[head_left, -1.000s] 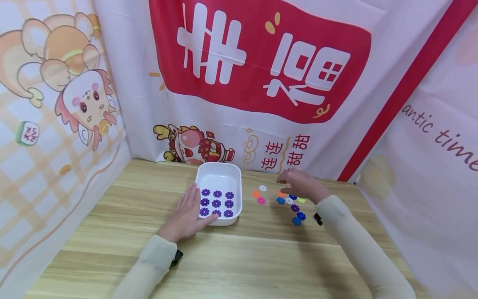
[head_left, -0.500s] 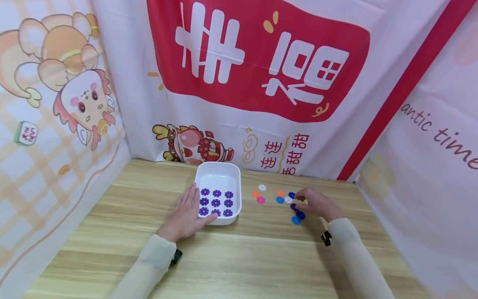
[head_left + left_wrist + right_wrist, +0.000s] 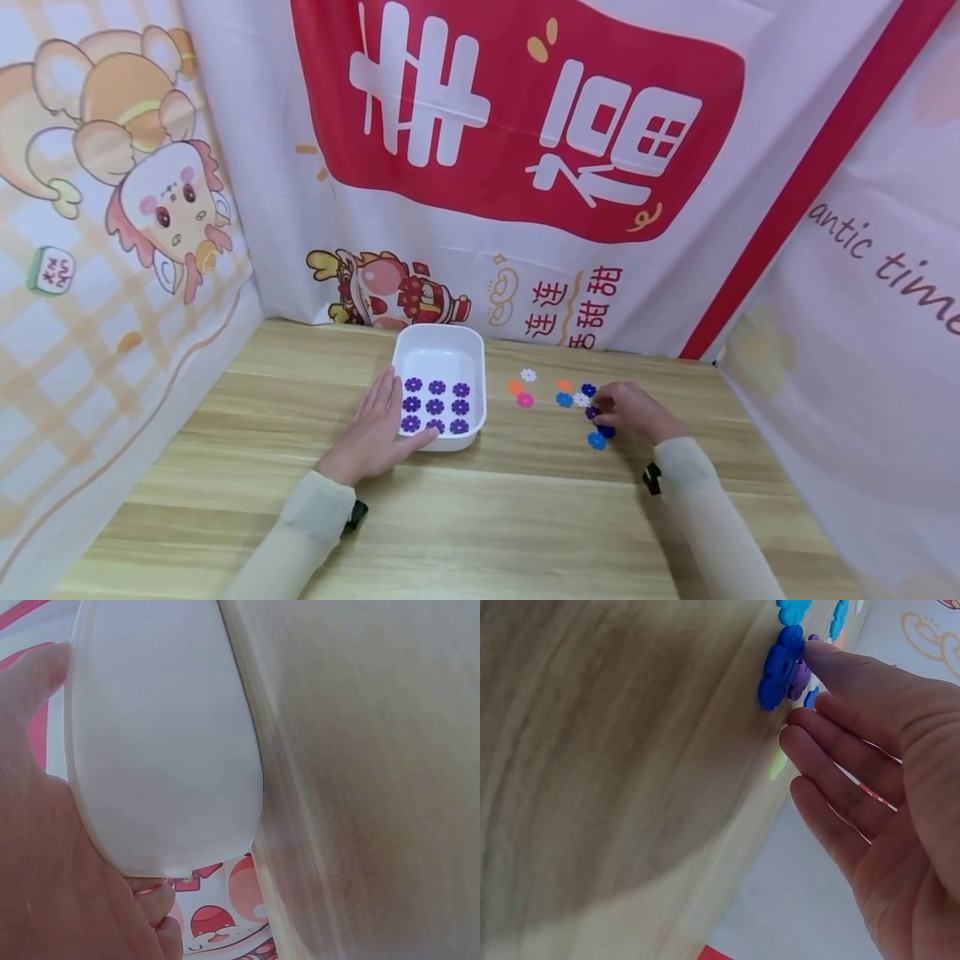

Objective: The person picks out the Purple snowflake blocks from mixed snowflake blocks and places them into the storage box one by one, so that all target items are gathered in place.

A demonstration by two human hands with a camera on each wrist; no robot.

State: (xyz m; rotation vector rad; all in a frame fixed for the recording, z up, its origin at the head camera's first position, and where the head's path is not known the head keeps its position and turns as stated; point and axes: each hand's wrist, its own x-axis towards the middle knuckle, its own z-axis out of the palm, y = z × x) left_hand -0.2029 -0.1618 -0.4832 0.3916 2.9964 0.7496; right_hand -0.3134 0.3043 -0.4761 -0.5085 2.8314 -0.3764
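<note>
A white plastic tray holds several purple snowflake discs, laid out in rows in its near part. My left hand rests along its left side with straight fingers, thumb stretched over the near rim. In the left wrist view the tray's wall lies against the palm. To the right, my right hand is low over loose discs. Its thumb and fingertips stand on either side of a purple disc; I cannot tell whether they pinch it. A dark blue disc lies beside the thumb.
Between tray and right hand lie white, orange and pink discs. Light blue and more orange discs are nearer the hand. A yellow-green disc lies below the fingers. Printed cloth hangs behind the wooden table.
My right hand came down and toward me onto the discs, then stayed nearly in place with its fingers at the purple disc. My left hand and the tray have not moved.
</note>
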